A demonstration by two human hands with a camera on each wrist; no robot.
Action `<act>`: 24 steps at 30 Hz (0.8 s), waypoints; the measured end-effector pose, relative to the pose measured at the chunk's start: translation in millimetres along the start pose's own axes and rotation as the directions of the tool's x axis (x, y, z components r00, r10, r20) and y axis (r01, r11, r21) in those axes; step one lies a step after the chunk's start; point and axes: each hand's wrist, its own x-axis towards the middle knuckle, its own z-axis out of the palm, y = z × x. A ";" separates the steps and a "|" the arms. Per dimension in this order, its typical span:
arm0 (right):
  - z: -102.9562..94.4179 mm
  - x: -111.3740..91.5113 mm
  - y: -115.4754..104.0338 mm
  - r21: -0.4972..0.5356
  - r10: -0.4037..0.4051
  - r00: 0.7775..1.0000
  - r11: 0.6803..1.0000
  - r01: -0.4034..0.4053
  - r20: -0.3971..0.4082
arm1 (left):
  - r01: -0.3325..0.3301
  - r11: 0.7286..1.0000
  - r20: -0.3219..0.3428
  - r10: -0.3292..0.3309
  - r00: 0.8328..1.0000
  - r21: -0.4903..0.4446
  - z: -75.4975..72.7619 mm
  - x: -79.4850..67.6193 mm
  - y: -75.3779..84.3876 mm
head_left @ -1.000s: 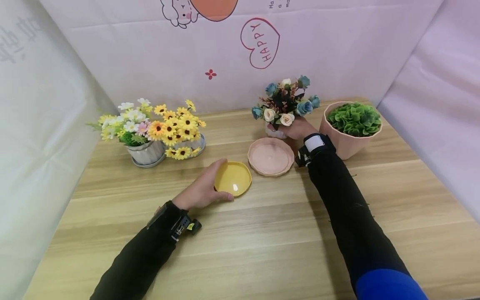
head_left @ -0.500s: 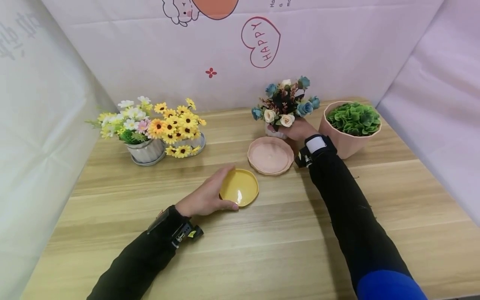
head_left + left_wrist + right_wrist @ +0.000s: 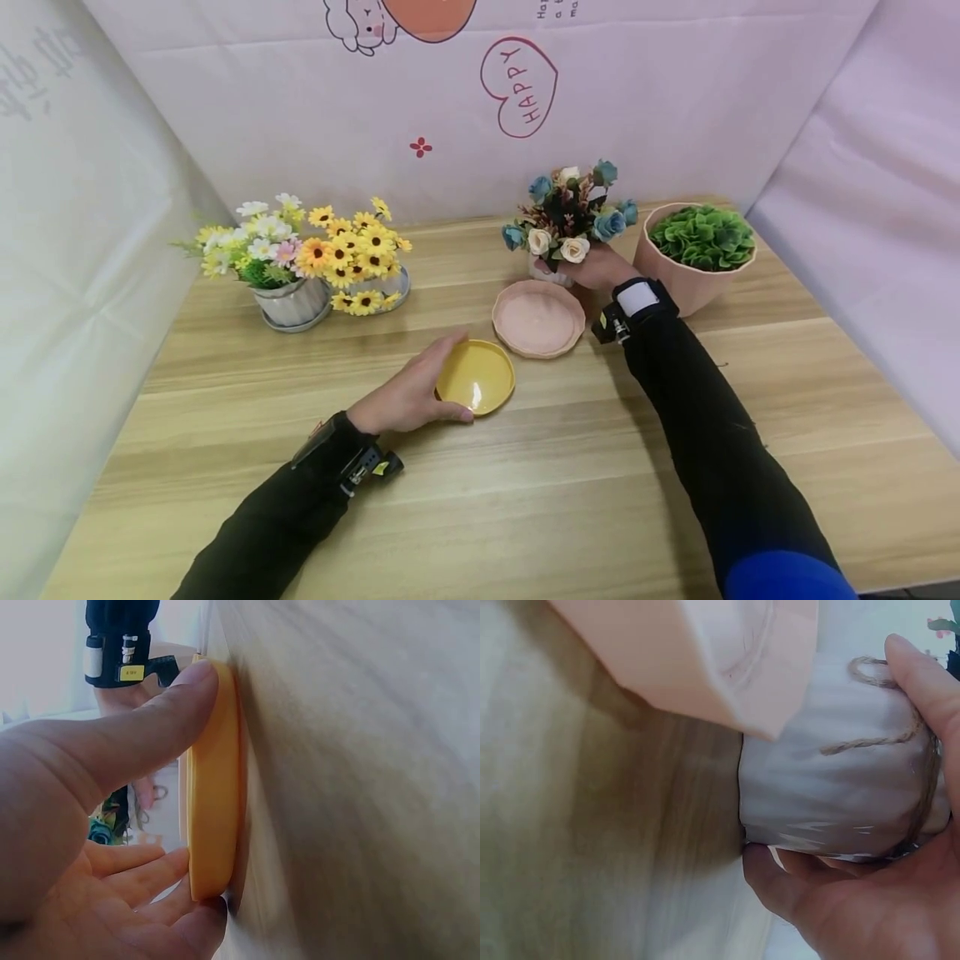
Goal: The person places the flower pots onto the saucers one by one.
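Note:
My left hand point(image 3: 408, 393) holds a round yellow saucer point(image 3: 480, 379) by its left side at the middle of the table. In the left wrist view my thumb lies on the near rim and my fingertips reach the other end of the yellow saucer point(image 3: 214, 772), low over the wood. My right hand point(image 3: 600, 267) grips a white ribbed flowerpot point(image 3: 817, 787) tied with twine. Blue and cream artificial roses point(image 3: 573, 221) rise from that pot and partly hide it in the head view. Just in front of the pot is a pink scalloped saucer point(image 3: 538, 319).
At the back left stand a grey-white pot point(image 3: 294, 304) of white and pink daisies and a pot of yellow daisies point(image 3: 367, 254), both on saucers. A large pink planter point(image 3: 686, 287) with green leaves point(image 3: 702, 237) is close to my right wrist. Cloth walls point(image 3: 300, 125) border the table.
The yellow saucer has moved towards me and slightly right with my left hand, then stayed nearly still. My right hand keeps its hold on the flowerpot.

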 end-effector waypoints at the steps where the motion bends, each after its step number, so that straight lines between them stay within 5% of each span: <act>1: 0.9 -1.5 -0.2 0.006 -0.003 1.000 1.000 0.003 -0.001 | 0.001 1.000 0.001 -0.001 1.000 -0.001 -0.5 -0.8 -0.1; 14: 8.9 -27.3 8.4 0.095 -0.041 0.999 0.995 0.040 0.009 | 0.035 0.999 0.026 -0.035 0.999 -0.012 -4.2 -2.6 1.9; 24: 10.3 -50.6 21.8 0.105 -0.081 0.995 0.992 0.075 0.060 | -0.003 1.000 0.036 0.003 0.999 0.001 -4.0 0.4 4.2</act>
